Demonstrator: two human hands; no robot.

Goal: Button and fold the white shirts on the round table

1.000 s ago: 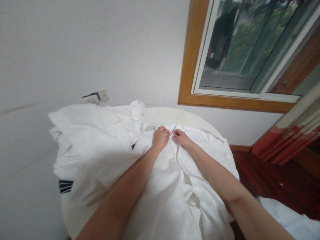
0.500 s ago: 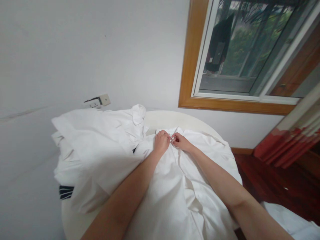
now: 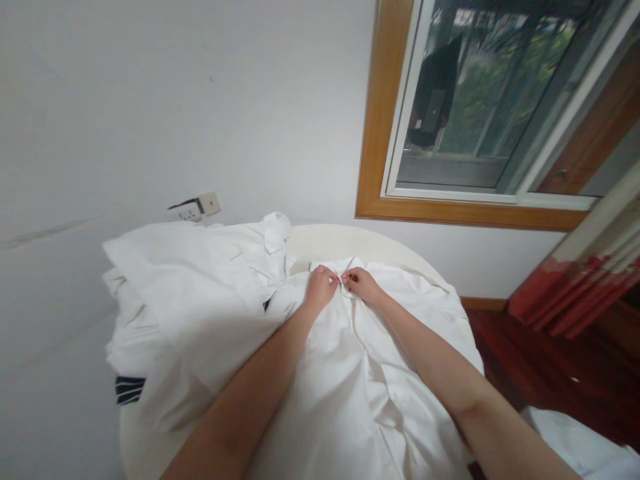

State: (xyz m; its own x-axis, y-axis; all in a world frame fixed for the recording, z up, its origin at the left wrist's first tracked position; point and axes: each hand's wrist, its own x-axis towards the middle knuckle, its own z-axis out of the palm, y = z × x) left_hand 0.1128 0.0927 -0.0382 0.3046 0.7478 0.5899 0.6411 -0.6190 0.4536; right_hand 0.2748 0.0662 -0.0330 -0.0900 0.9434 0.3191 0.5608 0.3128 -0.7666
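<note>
A white garment [image 3: 333, 380] lies spread and wrinkled in front of me, with a long open edge running down its middle. At its far end, my left hand [image 3: 321, 285] pinches the cloth between thumb and fingers. Close by on the right, my right hand [image 3: 363, 283] also has its fingertips pinched on the same edge. The fingertips of both hands almost meet. Any small fastening between them is too small to make out.
The garment rests on a round cream table [image 3: 345, 235] against the wall. A heap of white clothes [image 3: 190, 287] covers the table's left side, with a black-and-white striped piece [image 3: 130, 390] beneath. A wall socket [image 3: 189, 212], a window [image 3: 470, 193] and a red-and-cream curtain [image 3: 555, 297] lie beyond. More white cloth [image 3: 575, 440] shows at lower right.
My left hand has turned slightly, so its thumb and fingers show pinching more clearly. My right fingers have shifted a little at the edge. The garment stays nearly in place.
</note>
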